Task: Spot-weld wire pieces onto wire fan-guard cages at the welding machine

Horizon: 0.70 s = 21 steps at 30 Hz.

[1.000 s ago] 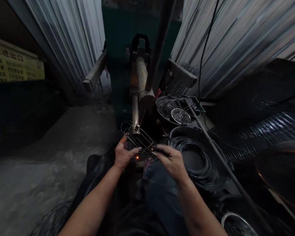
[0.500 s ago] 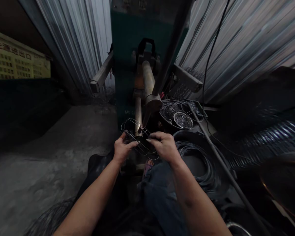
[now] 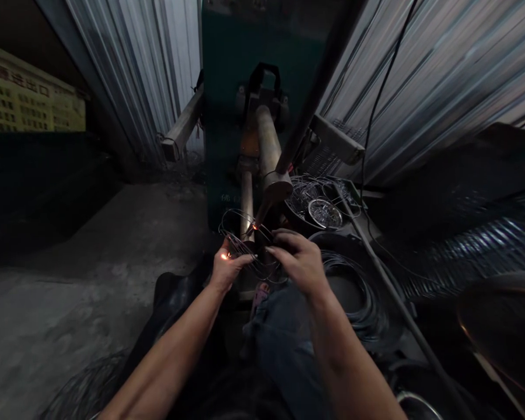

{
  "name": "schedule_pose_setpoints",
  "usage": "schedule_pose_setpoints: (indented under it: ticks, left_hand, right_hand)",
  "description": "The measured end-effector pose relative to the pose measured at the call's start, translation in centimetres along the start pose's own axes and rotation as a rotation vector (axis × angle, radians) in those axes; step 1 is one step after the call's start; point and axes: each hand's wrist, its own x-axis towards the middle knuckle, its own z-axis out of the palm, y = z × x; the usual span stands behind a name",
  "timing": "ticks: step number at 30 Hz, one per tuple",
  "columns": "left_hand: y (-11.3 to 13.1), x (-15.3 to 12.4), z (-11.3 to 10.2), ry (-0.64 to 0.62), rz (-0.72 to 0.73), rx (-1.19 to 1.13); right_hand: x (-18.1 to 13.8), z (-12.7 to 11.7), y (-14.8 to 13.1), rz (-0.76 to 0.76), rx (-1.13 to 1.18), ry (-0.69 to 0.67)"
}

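My left hand (image 3: 228,267) pinches the left side of a bent-wire frame (image 3: 240,246) of thin looped rods. On the right, my right hand (image 3: 301,256) has its thumb and fingers closed on the frame's wires. The frame sits between the upper arm (image 3: 269,146) and lower arm (image 3: 247,204) of a green spot welder (image 3: 219,128). An orange glow (image 3: 255,227) shows at the electrode tip, where it meets the wire. A bright spark (image 3: 225,256) appears by my left hand.
Right of the welder stand a tub of wire pieces (image 3: 297,213) and a coil of wire rings (image 3: 370,309). A metal bar (image 3: 385,277) slants past them. A yellow crate (image 3: 30,105) is at far left. A dark cable (image 3: 370,116) hangs at right.
An orange glow has appeared at the electrode tip, and a spark beside my left hand. Both hands and the wire frame have shifted slightly right in view.
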Motion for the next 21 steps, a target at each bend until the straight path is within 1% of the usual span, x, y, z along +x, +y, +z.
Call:
schedule_pose_setpoints:
  ticks: [2, 4, 7, 9, 13, 17, 21]
  left_hand:
    - [-0.5, -0.2, 0.1, 0.028, -0.001, -0.009]
    - [-0.8, -0.2, -0.1, 0.054, -0.033, -0.045]
    - [-0.8, -0.4, -0.6, 0.051, -0.157, -0.119]
    - [-0.6, -0.5, -0.8, 0.060, -0.233, -0.159]
    - [-0.4, -0.6, -1.1, 0.076, -0.292, -0.208]
    - [-0.2, -0.3, -1.1, 0.056, -0.301, -0.217]
    - [0.1, -0.4, -0.9, 0.074, -0.252, -0.183]
  right_hand:
    - [-2.1, -0.9, 1.2, 0.044, 0.002, 0.057]
    - [-3.8, -1.4, 2.4, 0.086, 0.009, 0.052]
    - [-5.1, -1.0, 3.2, 0.047, 0.034, 0.032]
    - [-5.0, -0.4, 3.0, 0.005, 0.051, 0.035]
    - [-3.9, 0.3, 2.1, -0.027, 0.074, 0.022]
    - [-3.2, 0.3, 1.9, -0.027, 0.068, 0.003]
    - [-2.8, 0.9, 1.4, -0.054, -0.061, 0.001]
